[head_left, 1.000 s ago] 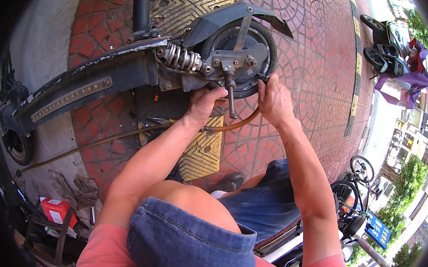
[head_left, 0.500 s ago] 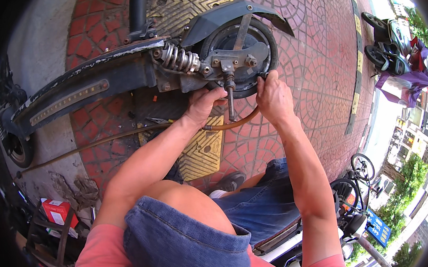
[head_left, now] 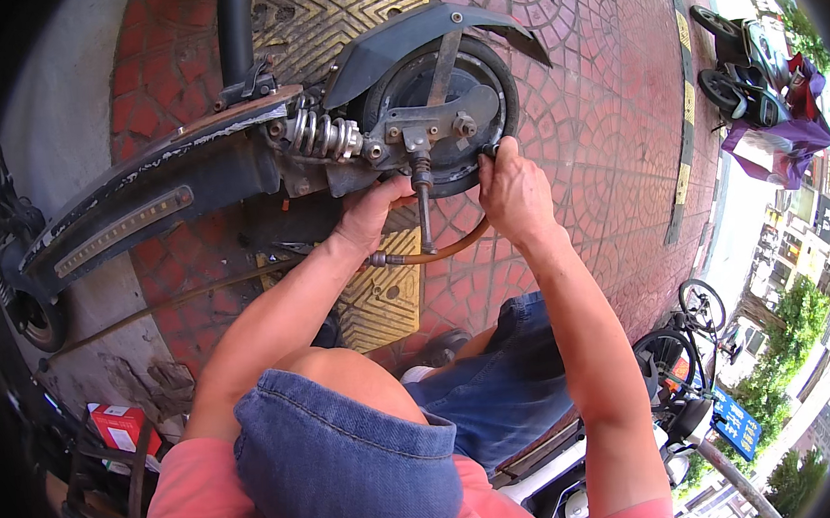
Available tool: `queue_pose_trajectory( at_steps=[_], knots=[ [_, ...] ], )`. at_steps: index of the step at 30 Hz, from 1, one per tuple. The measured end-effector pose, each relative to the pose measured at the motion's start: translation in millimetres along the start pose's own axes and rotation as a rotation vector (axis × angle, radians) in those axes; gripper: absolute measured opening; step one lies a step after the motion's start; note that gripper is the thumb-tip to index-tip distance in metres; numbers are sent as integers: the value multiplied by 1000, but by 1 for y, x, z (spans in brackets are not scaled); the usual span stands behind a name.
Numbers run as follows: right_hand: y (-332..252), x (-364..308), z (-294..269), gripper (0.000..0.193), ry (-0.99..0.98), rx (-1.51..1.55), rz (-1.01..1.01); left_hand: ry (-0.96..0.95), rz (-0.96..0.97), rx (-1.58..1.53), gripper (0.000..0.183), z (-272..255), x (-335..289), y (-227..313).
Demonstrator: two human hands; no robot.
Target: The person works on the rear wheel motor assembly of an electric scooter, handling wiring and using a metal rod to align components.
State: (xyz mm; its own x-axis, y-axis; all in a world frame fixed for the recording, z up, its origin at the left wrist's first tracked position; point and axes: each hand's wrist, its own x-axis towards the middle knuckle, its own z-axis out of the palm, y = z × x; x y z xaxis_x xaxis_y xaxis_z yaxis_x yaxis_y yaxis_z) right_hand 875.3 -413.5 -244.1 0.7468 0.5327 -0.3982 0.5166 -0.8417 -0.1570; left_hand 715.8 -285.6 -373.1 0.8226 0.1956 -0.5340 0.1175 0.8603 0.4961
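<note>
Red paving (head_left: 581, 151), patterned in fans, is bordered at left by grey concrete (head_left: 60, 139). Nearest, one pair of denim shorts (head_left: 347, 456) is seen, with one dark shoe (head_left: 445, 345) beyond. Two bare hands are set at one wheel (head_left: 465, 77) of a dark scooter (head_left: 207, 168); the wheel is placed just past them. By the right hand (head_left: 518, 194), thumb and forefinger are pinched narrowly on one dark fitting (head_left: 491, 149) at the tyre's lower right. One brown hose (head_left: 457, 246), joined by one metal coupling (head_left: 379, 260), is led up to that hand. The left hand (head_left: 369, 214) is set at the tyre's lower left, thumb extended; its other fingers are hidden, and whether anything is gripped cannot be told. Between the hands, one sprung metal rod (head_left: 424, 205) is hung. One coil spring (head_left: 325, 135) is mounted left of the wheel, and one mudguard (head_left: 410, 43) is arched over it. Two yellow ribbed plates (head_left: 389, 304) are laid on the paving. On one red box (head_left: 119, 426), at lower left, print is too small to be read. Farther right, pale characters are borne by one blue sign (head_left: 735, 424); beyond, one purple sheet (head_left: 764, 153) is draped near two dark vehicle wheels (head_left: 723, 93).
</note>
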Motion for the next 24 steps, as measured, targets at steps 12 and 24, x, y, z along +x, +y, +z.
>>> queue_pose_trajectory(
  at_steps=[12,24],
  knots=[
    [7,-9,13,30,99,135,-56,-66,106,62,36,-8,0,-8],
    [6,-5,11,28,126,24,-69,-52,115,76,36,2,1,-3]
  ],
)
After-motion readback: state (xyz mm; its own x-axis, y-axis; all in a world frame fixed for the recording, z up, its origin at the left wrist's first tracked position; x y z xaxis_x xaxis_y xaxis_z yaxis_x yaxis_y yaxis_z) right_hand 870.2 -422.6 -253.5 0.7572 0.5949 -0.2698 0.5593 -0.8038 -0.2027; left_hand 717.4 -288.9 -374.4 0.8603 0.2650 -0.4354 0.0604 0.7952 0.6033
